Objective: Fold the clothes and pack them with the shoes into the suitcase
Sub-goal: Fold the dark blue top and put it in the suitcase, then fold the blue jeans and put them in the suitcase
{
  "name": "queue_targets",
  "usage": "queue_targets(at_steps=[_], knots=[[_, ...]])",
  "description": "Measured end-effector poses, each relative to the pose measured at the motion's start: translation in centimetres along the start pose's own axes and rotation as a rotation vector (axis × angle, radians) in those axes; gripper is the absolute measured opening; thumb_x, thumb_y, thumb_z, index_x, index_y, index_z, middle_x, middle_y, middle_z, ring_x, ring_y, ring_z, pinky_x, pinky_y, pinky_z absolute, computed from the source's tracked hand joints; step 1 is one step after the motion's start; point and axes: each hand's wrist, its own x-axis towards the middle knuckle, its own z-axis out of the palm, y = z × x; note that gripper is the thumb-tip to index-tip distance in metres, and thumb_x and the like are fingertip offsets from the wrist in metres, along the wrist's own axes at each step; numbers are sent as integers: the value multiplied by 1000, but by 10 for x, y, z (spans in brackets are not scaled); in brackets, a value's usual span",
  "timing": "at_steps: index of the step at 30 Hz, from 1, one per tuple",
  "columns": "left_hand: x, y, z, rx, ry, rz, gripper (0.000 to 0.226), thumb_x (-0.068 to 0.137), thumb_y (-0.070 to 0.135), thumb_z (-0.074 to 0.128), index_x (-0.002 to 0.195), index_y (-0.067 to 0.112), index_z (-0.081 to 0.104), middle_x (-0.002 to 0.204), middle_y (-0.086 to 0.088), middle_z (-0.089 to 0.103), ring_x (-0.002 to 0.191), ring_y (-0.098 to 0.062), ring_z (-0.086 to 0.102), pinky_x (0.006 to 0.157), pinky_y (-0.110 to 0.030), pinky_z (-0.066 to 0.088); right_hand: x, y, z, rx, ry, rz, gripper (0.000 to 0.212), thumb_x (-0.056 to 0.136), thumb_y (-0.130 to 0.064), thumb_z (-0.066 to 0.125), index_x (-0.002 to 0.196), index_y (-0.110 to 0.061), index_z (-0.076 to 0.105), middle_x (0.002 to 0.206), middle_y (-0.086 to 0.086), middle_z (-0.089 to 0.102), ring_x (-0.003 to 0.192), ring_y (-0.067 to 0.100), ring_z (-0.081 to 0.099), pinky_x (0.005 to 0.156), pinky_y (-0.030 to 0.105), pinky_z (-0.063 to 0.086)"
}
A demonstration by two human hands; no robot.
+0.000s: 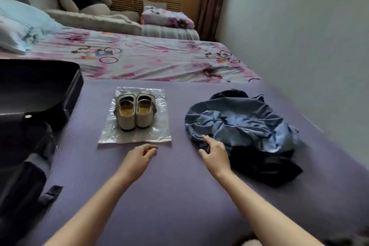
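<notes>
The clothes [241, 126] lie in a crumpled heap on the right side of the bed [159, 195], directly ahead of the right hand [215, 154] and well apart from the open suitcase [40, 90] at the far left. A blue garment [235, 118] sits on top, and a dark garment [265, 168] spreads from under it towards the person. The heap's longer run goes from near right to far left, so its near-left edge is the part that meets the hand. The right hand is open with fingers spread; its forefinger appears to touch the blue cloth at that edge, and it grips nothing yet. The left hand [140, 155] hangs just short of the near edge of the plastic bag [159, 136], fingers loosely curled and empty. The shoes [135, 112] stand side by side on that bag, between the suitcase and the clothes, heels towards the person. The right hand is clearly the nearer one to the clothes, so the next move probably falls to it: closing on the blue edge and drawing the garment left, onto the bare stretch of bed in front of the person, where the left hand could join in spreading it flat. Folding has not begun, and nothing can be seen packed.
</notes>
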Motion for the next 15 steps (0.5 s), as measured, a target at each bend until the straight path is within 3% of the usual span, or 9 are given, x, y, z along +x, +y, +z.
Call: queue_targets(at_steps=[5, 7, 9, 11, 13, 15], knots=[[12, 6, 47, -109, -84, -65, 20, 97, 19, 48, 108, 15, 64, 99, -3, 69, 98, -17, 63, 80, -26, 42, 40, 49, -15, -491, -17, -56, 71, 91, -30, 59, 150, -28, 19, 160, -2, 10, 146, 24, 9, 114, 35, 20], [13, 7, 58, -156, -104, -78, 18, 98, 18, 47, 106, 16, 63, 100, -5, 69, 97, -18, 63, 78, -26, 43, 55, 57, -9, -628, -9, -108, 70, 91, -24, 58, 150, -28, 21, 160, 1, 5, 146, 25, 5, 114, 37, 21], [14, 8, 65, -199, -111, -92, 17, 98, 17, 45, 104, 16, 62, 101, -7, 68, 94, -18, 64, 76, -25, 43, 67, 61, -3, -686, 27, -169, 51, 92, -17, 55, 140, -25, 39, 159, 3, 12, 146, 25, 11, 112, 39, 25], [15, 6, 70, -246, -114, -124, 19, 99, 18, 44, 104, 15, 62, 103, -9, 68, 90, -17, 63, 73, -25, 44, 70, 63, -2, -664, 68, -203, 27, 95, -18, 50, 121, -20, 55, 152, 2, 34, 141, 24, 28, 106, 36, 31], [15, 5, 73, -309, -111, -181, 21, 99, 19, 42, 108, 13, 61, 107, -9, 67, 91, -17, 62, 71, -26, 45, 60, 61, -4, -550, 132, -197, 18, 96, -20, 47, 107, -18, 61, 132, -1, 57, 120, 26, 53, 89, 31, 39], [14, 7, 75, -437, -99, -257, 24, 100, 21, 42, 113, 11, 58, 113, -12, 64, 93, -20, 62, 71, -27, 46, 39, 53, -7, -335, 207, -149, 15, 95, -26, 53, 101, -18, 63, 112, -2, 67, 100, 28, 62, 74, 31, 41]])
